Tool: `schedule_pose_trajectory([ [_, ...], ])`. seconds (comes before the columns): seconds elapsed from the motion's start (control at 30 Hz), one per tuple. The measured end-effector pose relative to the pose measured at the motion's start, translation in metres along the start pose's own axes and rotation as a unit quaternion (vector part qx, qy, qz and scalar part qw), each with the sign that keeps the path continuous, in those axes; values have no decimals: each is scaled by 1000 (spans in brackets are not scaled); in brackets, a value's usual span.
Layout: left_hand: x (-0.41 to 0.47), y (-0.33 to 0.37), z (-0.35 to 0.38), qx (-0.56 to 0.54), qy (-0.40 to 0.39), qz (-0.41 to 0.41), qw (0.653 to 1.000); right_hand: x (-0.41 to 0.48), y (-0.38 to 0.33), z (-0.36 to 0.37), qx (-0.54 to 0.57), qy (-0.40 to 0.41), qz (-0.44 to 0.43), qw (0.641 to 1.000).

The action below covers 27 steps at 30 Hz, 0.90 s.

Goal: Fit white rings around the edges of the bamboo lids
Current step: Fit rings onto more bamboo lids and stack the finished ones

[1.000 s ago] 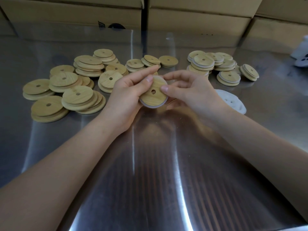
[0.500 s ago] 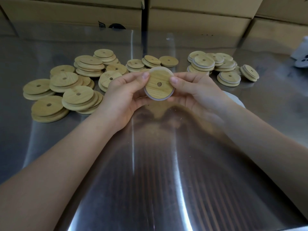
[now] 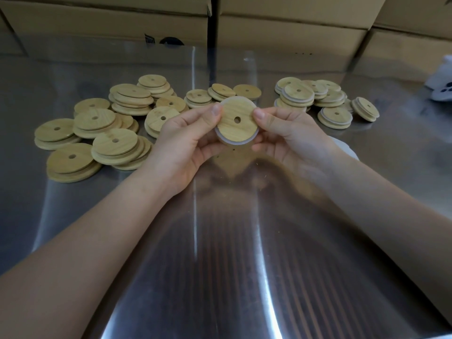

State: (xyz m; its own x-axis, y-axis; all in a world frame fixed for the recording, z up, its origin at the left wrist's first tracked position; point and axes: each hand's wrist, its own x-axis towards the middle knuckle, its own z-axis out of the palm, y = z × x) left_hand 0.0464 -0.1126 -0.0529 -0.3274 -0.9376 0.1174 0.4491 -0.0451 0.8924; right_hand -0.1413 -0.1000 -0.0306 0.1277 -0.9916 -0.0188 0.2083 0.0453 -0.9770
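Both hands hold one round bamboo lid (image 3: 234, 123) with a centre hole above the steel table. My left hand (image 3: 188, 140) grips its left edge with thumb on top. My right hand (image 3: 286, 133) pinches its right edge. A white ring (image 3: 241, 142) shows around the lid's lower rim. Bare bamboo lids (image 3: 97, 133) lie piled at the left. Lids with white rings (image 3: 315, 99) lie piled at the back right. A heap of loose white rings (image 3: 348, 149) is mostly hidden behind my right wrist.
The shiny steel table (image 3: 220, 265) stretches toward me. Cardboard boxes (image 3: 293, 28) line its far edge. A few more lids (image 3: 220, 92) lie at the back centre. A white object (image 3: 440, 81) sits at the far right edge.
The lid was low and tilted a second ago with my right fingers on its face. Both hands have raised it and turned it to face me, gripping opposite edges.
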Motion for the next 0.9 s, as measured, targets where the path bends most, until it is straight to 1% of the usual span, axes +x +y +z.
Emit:
schedule_pose_trajectory([
  [0.07, 0, 0, 1, 11, -10, -11, 1000, 1, 0, -1, 15, 8, 7, 1000],
  [0.13, 0, -1, 1, 23, -3, -9, 1000, 1, 1, -2, 20, 9, 10, 1000],
  [0.27, 0, -1, 0, 45, 19, 8, 999, 0, 3, 0, -3, -1, -2, 1000],
  [0.4, 1, -1, -2, 66, 24, 23, 997, 0, 5, 2, -28, 4, -11, 1000],
  [0.53, 2, -1, -4, 84, 19, 35, 996, -1, 2, 2, -31, 11, 1, 999],
  [0.63, 1, -2, -4, 87, 26, 33, 995, -3, 1, 3, -22, 11, 26, 999],
  [0.7, 1, -3, -2, 106, 37, 35, 993, -3, 2, 5, -9, 22, 36, 999],
  [0.8, 0, -4, 1, 137, 73, 43, 987, -2, 0, 3, 15, 46, 23, 999],
  [0.9, 0, -3, 0, 191, 104, 66, 974, 0, -5, -4, -9, 60, 18, 998],
])
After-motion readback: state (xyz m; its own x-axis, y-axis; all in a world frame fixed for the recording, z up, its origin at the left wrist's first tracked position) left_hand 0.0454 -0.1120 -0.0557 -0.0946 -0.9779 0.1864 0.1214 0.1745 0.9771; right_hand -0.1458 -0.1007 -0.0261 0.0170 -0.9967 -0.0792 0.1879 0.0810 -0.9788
